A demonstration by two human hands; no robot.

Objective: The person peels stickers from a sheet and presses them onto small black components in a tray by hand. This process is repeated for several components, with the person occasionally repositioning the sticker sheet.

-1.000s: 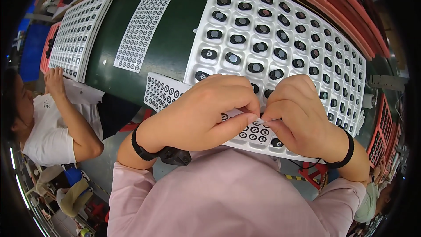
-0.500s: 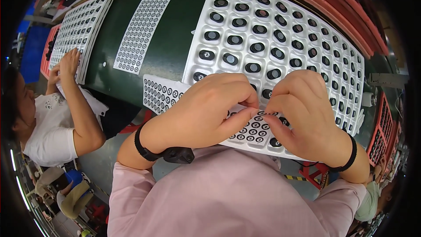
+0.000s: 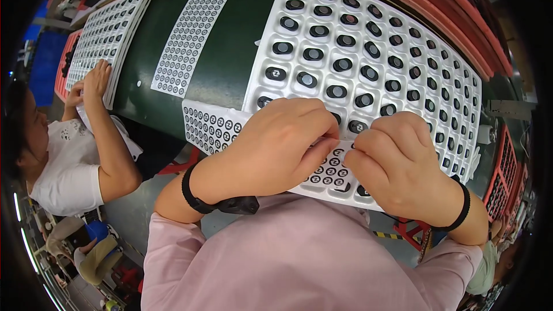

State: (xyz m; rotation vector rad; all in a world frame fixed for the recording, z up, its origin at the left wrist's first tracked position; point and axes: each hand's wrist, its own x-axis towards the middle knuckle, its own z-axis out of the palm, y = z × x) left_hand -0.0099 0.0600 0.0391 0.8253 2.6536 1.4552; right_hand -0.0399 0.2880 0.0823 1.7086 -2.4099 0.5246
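A white sheet of round black-and-white stickers (image 3: 212, 125) runs beneath my left hand (image 3: 282, 144), whose thumb and forefinger pinch it. Its right end lies over the near edge of a white moulded tray (image 3: 249, 89). Each pocket of that tray holds a small black oval piece (image 3: 336, 91) with a grey or reddish centre. A few pieces, such as one oval piece (image 3: 276, 74) at the left, carry a round sticker. My right hand (image 3: 400, 164) is closed at the sheet's right end, thumb against curled fingers; what its fingertips hold is hidden.
Another sticker sheet (image 3: 194, 37) lies flat on the green table (image 3: 227, 72). Red trays (image 3: 420, 11) are stacked behind the white tray. At the left, a co-worker (image 3: 69, 155) reaches over a stack of similar white trays (image 3: 109, 40).
My right hand has moved slightly down, its fingers curling more, and its fingertips have drawn away from my left ones. My left hand stays nearly in place on the sheet.
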